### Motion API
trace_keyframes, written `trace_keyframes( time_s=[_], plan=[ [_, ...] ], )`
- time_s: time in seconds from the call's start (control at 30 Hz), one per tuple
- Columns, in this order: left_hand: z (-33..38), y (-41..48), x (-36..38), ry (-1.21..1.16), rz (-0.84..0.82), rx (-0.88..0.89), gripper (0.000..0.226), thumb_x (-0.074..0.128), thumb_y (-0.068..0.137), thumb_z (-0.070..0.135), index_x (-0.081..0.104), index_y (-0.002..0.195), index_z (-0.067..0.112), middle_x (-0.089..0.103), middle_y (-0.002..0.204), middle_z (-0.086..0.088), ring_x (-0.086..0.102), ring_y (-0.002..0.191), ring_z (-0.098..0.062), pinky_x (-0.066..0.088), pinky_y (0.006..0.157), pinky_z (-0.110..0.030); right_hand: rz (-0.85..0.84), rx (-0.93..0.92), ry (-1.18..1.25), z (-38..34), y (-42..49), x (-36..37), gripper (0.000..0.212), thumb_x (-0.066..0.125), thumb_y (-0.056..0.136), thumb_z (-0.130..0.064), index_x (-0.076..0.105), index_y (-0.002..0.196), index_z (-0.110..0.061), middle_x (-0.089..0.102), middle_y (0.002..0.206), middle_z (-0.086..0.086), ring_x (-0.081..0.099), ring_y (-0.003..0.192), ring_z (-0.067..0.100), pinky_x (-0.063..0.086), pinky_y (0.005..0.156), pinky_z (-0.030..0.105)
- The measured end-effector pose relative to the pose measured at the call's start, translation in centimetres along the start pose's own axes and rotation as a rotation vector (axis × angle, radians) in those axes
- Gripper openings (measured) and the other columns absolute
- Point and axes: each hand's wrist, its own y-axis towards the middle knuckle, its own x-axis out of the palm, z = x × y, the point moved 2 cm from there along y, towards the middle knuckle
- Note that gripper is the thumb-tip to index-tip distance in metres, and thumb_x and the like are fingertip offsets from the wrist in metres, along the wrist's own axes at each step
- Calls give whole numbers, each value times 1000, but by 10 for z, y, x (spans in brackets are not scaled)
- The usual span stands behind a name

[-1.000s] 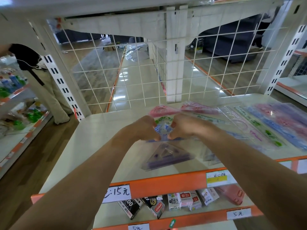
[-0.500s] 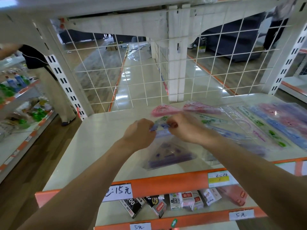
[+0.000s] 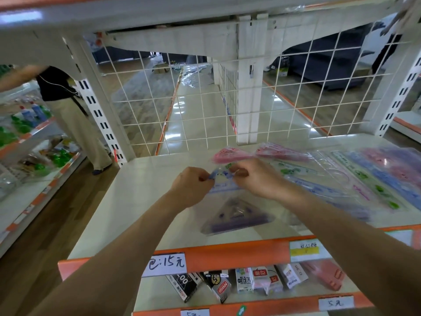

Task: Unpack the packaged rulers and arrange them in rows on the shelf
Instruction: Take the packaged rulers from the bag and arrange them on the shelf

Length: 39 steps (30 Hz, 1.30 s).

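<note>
A clear plastic ruler packet (image 3: pixel 237 213) with purple triangular set squares inside hangs over the white shelf (image 3: pixel 141 201). My left hand (image 3: pixel 191 185) and my right hand (image 3: pixel 257 176) both pinch its blue printed top edge, thumbs close together. Behind my hands lie two pink ruler packets (image 3: pixel 230 155). To the right, several unpacked rulers (image 3: pixel 373 179) in green, blue and pink lie side by side on the shelf.
A white wire grid (image 3: pixel 205 106) closes the shelf's back, with a post (image 3: pixel 249 87) in its middle. An orange price rail (image 3: pixel 227 252) edges the front; small boxes (image 3: pixel 250 281) sit on the shelf below. A person (image 3: pixel 68 110) stands at the left aisle.
My hands have drawn slightly apart along the packet's top edge and the packet has lifted a little. The camera view has shifted slightly.
</note>
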Motion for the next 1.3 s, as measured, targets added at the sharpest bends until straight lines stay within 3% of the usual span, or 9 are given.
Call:
trace_keyframes(
  time_s=[0.1,0.23,0.33,0.5,0.67,0.8,0.9,1.1,1.3],
  plan=[
    [-1,-3,-13,-408,-97,-127,14,62,89,14,71,95,6,66,72,-8,61,60,-13,52,55,-21,33,19,271,-1,4,-16,25,65,86,-7,69,110,-11,70,105,1,66,94,13,48,76,17],
    [-3,-5,-20,-593,-109,-215,17,64,89,9,67,101,-4,65,76,-15,62,59,-17,58,57,-26,19,-26,176,0,2,-18,21,69,83,-13,73,103,-19,72,90,-6,67,83,8,53,75,24],
    [-2,-2,-22,-530,-64,-197,22,65,88,10,66,106,-3,66,74,-15,62,57,-18,56,52,-23,42,-28,69,2,3,-14,17,68,85,-15,73,101,-17,67,82,-8,61,74,7,41,62,16],
    [1,-4,-19,-105,-103,2,33,70,83,16,64,115,10,69,97,-11,62,77,-20,54,71,-30,17,29,19,5,0,-13,17,69,83,-18,71,100,-16,71,94,-4,66,86,12,52,79,29],
    [6,-1,-7,200,-89,109,36,65,86,21,63,120,10,66,106,-8,59,87,-22,48,70,-29,-53,28,-113,7,-9,-13,5,66,86,-18,70,89,-21,56,78,-15,51,67,0,31,54,9],
    [12,4,0,372,-113,129,32,63,85,27,66,111,9,67,106,-7,62,92,-25,52,75,-32,-49,105,-162,9,-14,-13,22,64,88,-18,67,109,-14,62,103,-3,56,89,13,41,74,21],
    [16,5,6,431,-123,138,25,62,85,27,65,101,8,67,105,-9,63,91,-27,51,73,-33,-62,143,-241,9,-18,-13,23,61,88,-20,65,111,-17,62,107,-2,56,95,15,44,80,26],
    [20,9,6,475,-154,157,30,60,88,26,66,110,6,64,106,-10,60,96,-27,45,75,-31,-81,176,-316,6,-18,-13,24,57,90,-20,61,114,-19,54,103,-3,47,92,15,35,75,26],
    [22,8,6,503,-186,141,28,60,88,28,66,106,7,62,99,-8,60,93,-26,44,67,-29,-104,167,-361,4,-20,-14,26,56,91,-21,59,117,-17,58,117,1,50,102,17,37,82,27]
  ],
)
